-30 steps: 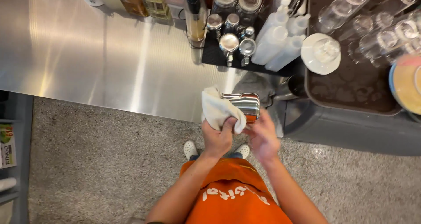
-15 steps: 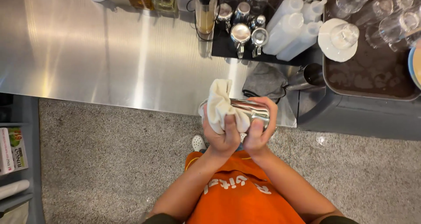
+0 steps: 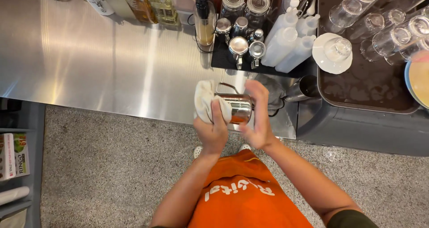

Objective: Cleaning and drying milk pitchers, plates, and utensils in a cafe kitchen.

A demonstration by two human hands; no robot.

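Both hands meet just off the near edge of the steel counter (image 3: pixel 111 62). Left hand (image 3: pixel 212 129) is clenched around a cream cloth (image 3: pixel 203 100), thumb up over the fabric, pressing it against the left side of a polished steel milk jug (image 3: pixel 237 107). Right hand (image 3: pixel 257 118) wraps the jug's other side, fingers curled over its top and the palm turned toward the left hand, forearm angling down to the right. The jug lies tilted on its side between them, held in the air. A grey rag (image 3: pixel 270 87) lies on the counter just behind the right hand.
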